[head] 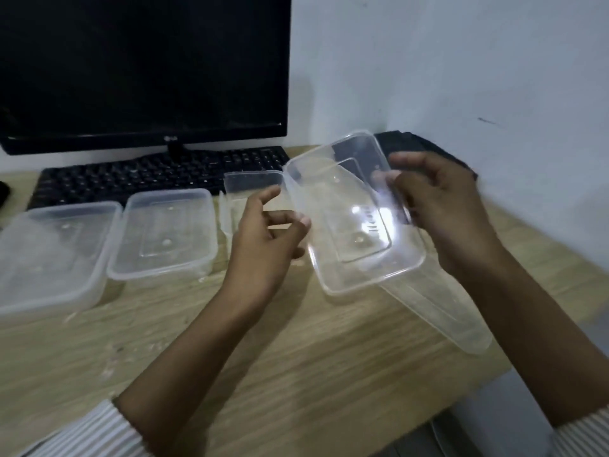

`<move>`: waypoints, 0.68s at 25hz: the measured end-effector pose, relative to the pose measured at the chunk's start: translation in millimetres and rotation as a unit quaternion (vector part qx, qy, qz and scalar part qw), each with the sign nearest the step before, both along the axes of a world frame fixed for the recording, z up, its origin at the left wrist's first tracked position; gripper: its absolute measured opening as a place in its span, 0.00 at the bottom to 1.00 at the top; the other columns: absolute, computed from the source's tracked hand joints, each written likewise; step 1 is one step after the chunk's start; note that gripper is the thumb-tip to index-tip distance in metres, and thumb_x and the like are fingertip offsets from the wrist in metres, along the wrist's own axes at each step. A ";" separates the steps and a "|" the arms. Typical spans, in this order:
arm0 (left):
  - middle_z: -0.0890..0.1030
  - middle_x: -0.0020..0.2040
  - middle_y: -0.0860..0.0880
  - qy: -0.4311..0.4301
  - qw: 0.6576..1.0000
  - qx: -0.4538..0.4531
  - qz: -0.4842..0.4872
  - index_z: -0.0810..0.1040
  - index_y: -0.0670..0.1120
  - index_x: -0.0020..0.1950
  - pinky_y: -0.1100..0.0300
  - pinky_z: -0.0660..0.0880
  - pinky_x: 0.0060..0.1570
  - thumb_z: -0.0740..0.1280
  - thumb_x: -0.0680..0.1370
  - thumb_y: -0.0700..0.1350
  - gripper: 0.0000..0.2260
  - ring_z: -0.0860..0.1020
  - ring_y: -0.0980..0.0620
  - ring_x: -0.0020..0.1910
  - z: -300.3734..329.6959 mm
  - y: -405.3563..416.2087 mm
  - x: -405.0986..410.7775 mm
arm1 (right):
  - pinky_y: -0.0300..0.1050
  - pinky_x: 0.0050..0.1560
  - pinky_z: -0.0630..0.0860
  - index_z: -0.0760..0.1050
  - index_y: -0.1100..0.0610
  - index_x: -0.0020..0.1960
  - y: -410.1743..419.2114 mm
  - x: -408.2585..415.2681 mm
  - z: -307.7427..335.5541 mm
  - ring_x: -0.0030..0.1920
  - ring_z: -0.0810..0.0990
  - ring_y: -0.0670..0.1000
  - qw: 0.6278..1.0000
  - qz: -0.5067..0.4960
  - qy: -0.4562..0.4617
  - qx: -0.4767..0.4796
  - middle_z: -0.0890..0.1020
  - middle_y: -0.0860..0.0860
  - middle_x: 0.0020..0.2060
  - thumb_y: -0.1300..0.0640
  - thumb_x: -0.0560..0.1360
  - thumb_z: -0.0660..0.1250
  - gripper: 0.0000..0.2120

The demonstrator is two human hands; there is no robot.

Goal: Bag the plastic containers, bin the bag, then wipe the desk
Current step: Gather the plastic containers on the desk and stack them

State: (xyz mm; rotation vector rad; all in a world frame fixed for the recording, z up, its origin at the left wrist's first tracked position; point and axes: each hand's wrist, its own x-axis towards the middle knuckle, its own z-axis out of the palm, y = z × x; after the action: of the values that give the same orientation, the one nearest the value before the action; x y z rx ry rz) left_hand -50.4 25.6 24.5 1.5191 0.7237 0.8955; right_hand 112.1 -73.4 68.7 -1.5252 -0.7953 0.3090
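Right hand [438, 206] lifts clear plastic container [349, 212] above desk [296, 357], tilted, opening toward camera; grip: fingers curled over far-right rim, thumb on it. Left hand [263, 235] at container's left edge, fingers loosely curled, fingertips touching rim; grip narrow, not clearly clamped. Second clear piece [438, 311] hangs below held one. Lidded containers [164, 232] on desk at left, near keyboard [158, 173]. Open container [250, 186] behind left hand.

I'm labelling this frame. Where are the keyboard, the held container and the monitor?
keyboard [158, 174]: head view, middle of its keys.
held container [354, 225]: head view, on its clear lid.
monitor [141, 64]: head view, centre of its dark screen.
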 end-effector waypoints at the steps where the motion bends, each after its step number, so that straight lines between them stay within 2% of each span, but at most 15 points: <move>1: 0.80 0.51 0.48 -0.001 1.000 0.002 0.010 0.69 0.52 0.68 0.56 0.81 0.46 0.66 0.78 0.41 0.19 0.81 0.51 0.48 2.7 7.9 -6.6 | 0.39 0.33 0.79 0.76 0.55 0.60 10.4 -0.1 -3.1 0.37 0.84 0.47 1.000 0.019 0.012 -0.012 0.85 0.51 0.45 0.60 0.77 0.68 0.12; 4: 0.80 0.50 0.48 0.025 0.998 0.045 0.039 0.73 0.50 0.66 0.63 0.80 0.41 0.66 0.78 0.40 0.17 0.81 0.54 0.43 7.5 36.3 -22.5 | 0.41 0.31 0.78 0.73 0.55 0.64 49.2 0.5 -10.4 0.35 0.83 0.48 0.995 0.070 -0.008 -0.068 0.83 0.54 0.48 0.59 0.77 0.68 0.16; 7: 0.81 0.54 0.52 0.077 0.991 0.089 0.068 0.75 0.49 0.66 0.57 0.81 0.46 0.67 0.77 0.43 0.17 0.82 0.58 0.39 6.8 62.6 -31.8 | 0.40 0.29 0.76 0.73 0.54 0.65 91.2 5.8 -12.7 0.35 0.79 0.48 0.987 0.077 -0.066 -0.129 0.83 0.55 0.46 0.60 0.75 0.67 0.18; 8: 0.82 0.53 0.53 0.093 0.989 0.092 0.071 0.75 0.49 0.67 0.58 0.80 0.46 0.68 0.77 0.44 0.18 0.82 0.58 0.40 6.2 70.1 -33.7 | 0.40 0.29 0.75 0.75 0.55 0.64 105.0 7.8 -12.7 0.34 0.78 0.48 0.983 0.078 -0.083 -0.145 0.83 0.54 0.44 0.60 0.75 0.66 0.17; 11: 0.82 0.50 0.53 0.126 0.984 0.095 0.080 0.73 0.49 0.68 0.68 0.73 0.40 0.69 0.76 0.45 0.20 0.81 0.61 0.44 4.8 87.2 -35.2 | 0.38 0.28 0.75 0.78 0.56 0.57 140.1 13.7 -15.0 0.33 0.78 0.48 0.966 0.085 -0.136 -0.202 0.82 0.52 0.39 0.61 0.75 0.65 0.11; 14: 0.78 0.58 0.54 0.171 0.973 0.131 0.081 0.72 0.48 0.69 0.71 0.67 0.38 0.69 0.76 0.47 0.22 0.75 0.64 0.47 2.2 98.1 -35.1 | 0.38 0.29 0.74 0.78 0.57 0.57 163.9 15.6 -21.9 0.34 0.79 0.50 0.949 0.092 -0.184 -0.239 0.81 0.52 0.41 0.61 0.76 0.62 0.11; 17: 0.78 0.60 0.51 0.211 0.959 0.176 0.076 0.73 0.50 0.68 0.74 0.67 0.40 0.69 0.75 0.47 0.21 0.74 0.61 0.51 -0.5 104.6 -35.3 | 0.42 0.39 0.76 0.78 0.58 0.57 178.5 16.7 -27.4 0.42 0.82 0.55 0.940 0.083 -0.219 -0.248 0.82 0.53 0.44 0.59 0.76 0.62 0.12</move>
State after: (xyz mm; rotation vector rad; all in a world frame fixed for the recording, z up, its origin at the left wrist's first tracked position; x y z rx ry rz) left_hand -85.8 130.1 24.0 2.0289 1.0395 0.8523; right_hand 128.8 105.1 41.2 -2.0438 -1.2706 0.3124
